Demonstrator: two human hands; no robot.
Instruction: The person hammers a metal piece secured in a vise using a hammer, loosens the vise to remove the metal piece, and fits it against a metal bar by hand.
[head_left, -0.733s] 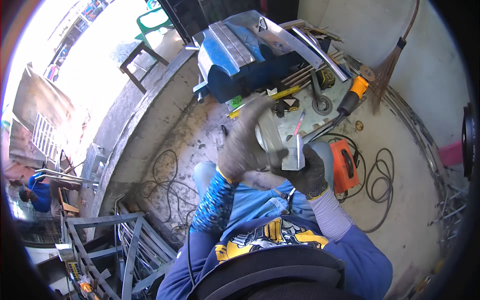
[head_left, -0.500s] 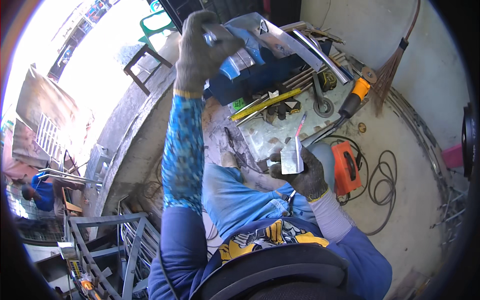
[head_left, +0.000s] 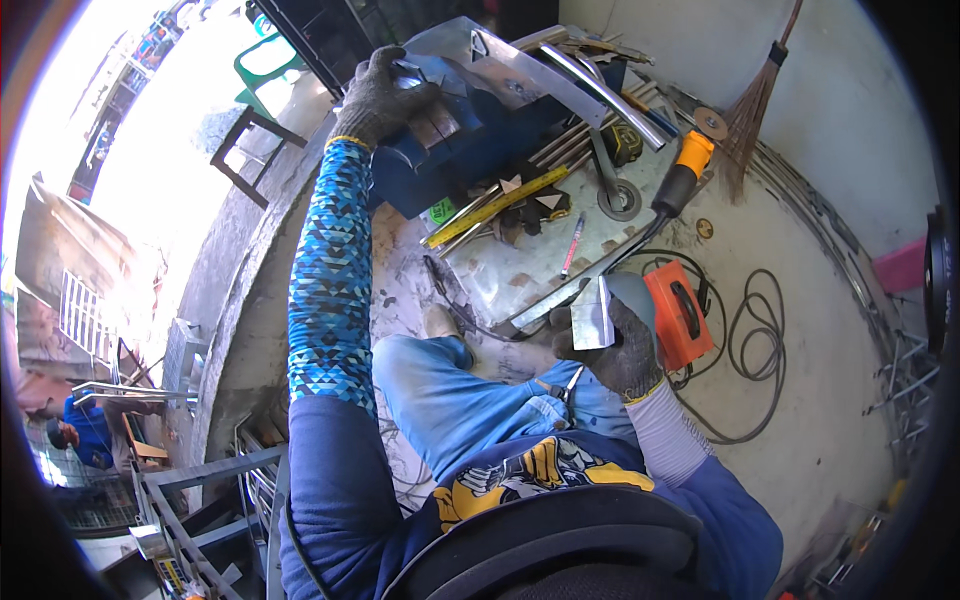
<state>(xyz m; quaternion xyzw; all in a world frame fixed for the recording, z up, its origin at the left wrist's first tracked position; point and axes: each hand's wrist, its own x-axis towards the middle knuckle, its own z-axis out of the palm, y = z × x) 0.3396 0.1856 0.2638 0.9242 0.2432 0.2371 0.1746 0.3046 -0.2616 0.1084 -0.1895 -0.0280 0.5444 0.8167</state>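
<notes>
My left hand [head_left: 382, 98], in a grey knit glove, reaches far forward to the blue bench vise [head_left: 412, 178]. Its fingers curl around a small shiny part beside the vise's metal jaws; I cannot make out what it is. Close to my lap, my right hand [head_left: 625, 350], in a dark glove, grips a bent piece of sheet metal [head_left: 592, 315] between thumb and fingers. Beyond that hand, a pink-and-white pen [head_left: 573, 246] lies on a flat metal plate [head_left: 500, 285].
A yellow level [head_left: 495, 207], a tape measure [head_left: 627, 143] and metal tubes [head_left: 605, 95] lie around the vise. On the right are an orange-black angle grinder [head_left: 685, 172], an orange case [head_left: 677, 315], a coiled cable [head_left: 765, 355] and a broom [head_left: 750, 130]. Metal frames [head_left: 215, 465] stand at lower left.
My left hand has come down onto the vise from above it. My right hand still holds the bent sheet metal, turned slightly. The whole view has shifted a little.
</notes>
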